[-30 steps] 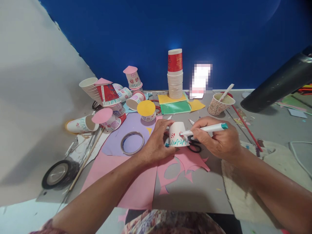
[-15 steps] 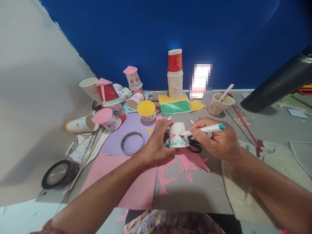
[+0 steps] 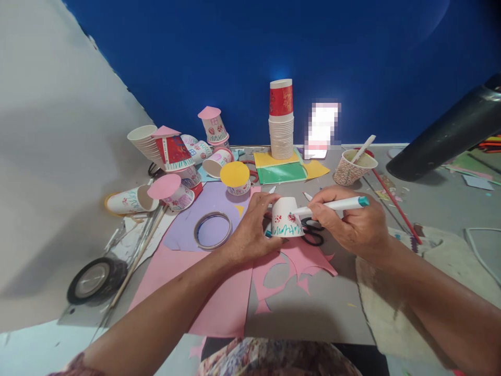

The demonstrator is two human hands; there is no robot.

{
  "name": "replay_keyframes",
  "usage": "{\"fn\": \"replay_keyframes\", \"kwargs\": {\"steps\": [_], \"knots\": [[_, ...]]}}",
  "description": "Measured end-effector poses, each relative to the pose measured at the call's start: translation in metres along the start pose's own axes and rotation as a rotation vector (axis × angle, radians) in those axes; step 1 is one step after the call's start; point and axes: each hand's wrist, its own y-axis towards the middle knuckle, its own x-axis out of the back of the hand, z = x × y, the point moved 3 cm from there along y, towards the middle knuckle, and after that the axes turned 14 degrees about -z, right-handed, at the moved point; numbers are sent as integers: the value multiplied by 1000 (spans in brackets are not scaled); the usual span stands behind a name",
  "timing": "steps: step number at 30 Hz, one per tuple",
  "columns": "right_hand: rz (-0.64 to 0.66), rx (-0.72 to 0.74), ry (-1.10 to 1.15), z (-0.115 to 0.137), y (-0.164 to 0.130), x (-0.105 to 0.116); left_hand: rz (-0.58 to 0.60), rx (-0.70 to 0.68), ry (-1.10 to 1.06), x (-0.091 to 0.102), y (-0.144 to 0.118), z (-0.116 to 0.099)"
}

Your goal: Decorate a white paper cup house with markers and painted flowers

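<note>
Both hands' grip around cup (image 3: 285, 216).

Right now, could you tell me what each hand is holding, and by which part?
The left hand grips the upturned paper cup by its side wall. The right hand holds the marker around its barrel.

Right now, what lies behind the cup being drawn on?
Black scissors lie behind the upturned cup, handles showing. Their blades are hidden by the cup and the right hand.

Bright, sharp, edges fisheye-warped
</note>
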Motion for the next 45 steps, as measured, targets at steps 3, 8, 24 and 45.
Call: {"fn": "replay_keyframes", "kwargs": {"steps": [3, 8, 24, 45], "knots": [[13, 8, 3, 0, 0, -1, 1, 4, 1, 0, 0, 0], [2, 14, -8, 0, 0, 0, -4, -2, 2, 0, 0, -1], [14, -26, -4, 1, 3, 0, 4, 61, -18, 1, 0, -5], [-8, -55, -17, -4, 3, 1, 0, 21, 3, 1, 0, -2]]}}
